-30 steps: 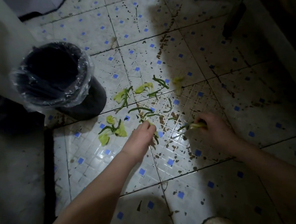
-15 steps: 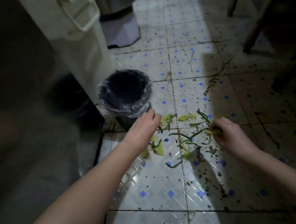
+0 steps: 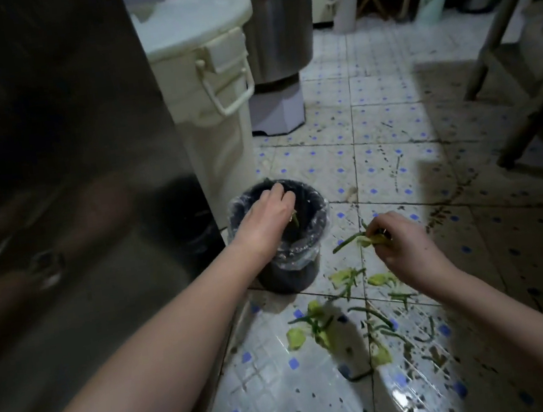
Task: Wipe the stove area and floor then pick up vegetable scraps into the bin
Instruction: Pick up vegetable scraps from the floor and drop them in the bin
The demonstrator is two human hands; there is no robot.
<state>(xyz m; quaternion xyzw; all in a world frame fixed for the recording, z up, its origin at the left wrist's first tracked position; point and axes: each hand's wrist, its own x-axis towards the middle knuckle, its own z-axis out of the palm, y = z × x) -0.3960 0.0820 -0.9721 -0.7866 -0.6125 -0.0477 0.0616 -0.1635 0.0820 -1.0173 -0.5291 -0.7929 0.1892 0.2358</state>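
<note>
- floor (image 3: 288, 393): pale tile with blue dots and a wet-looking sheen nearest the camera. Dark specks everywhere, so my read is the wipe isn't finished.
- vegetable scraps (image 3: 347, 320): green stems and yellow-green leaf bits lie scattered on the tile between the two forearms, on the near side of the bin. Most are not yet picked up.
- Handling, my guess: light, limp, likely damp and a bit slick.
  - Leaves lie flat on the tile and will tear. Scrape a fingertip under an edge, or rake them in with the stems.
  - Stems are stiffer. Pinch several at mid-length.
- right hand (image 3: 403, 243): fingers curled, pinching a held bunch (image 3: 359, 239) of stems plus a leaf. It is off the floor, just beside the bin, not over it.
- left hand (image 3: 264, 213): over the bin mouth, fingers bent down into it. A green strip (image 3: 295, 220) shows at the fingertips; cannot tell whether it is pinched or falling free.
- The hands are well apart.
- bin (image 3: 286, 274): small, dark and upright on the floor, with a clear liner folded over the rim. It looks light, so a knock on the rim could tip it. Release low, inside the mouth.
- steel panel (image 3: 67, 163) stands to the left of the bin.
- white drum (image 3: 216, 109): lid on, right behind the bin.
- Farthest: steel tub (image 3: 277, 25) on a pale base, and frame legs (image 3: 519, 76) at the right.
</note>
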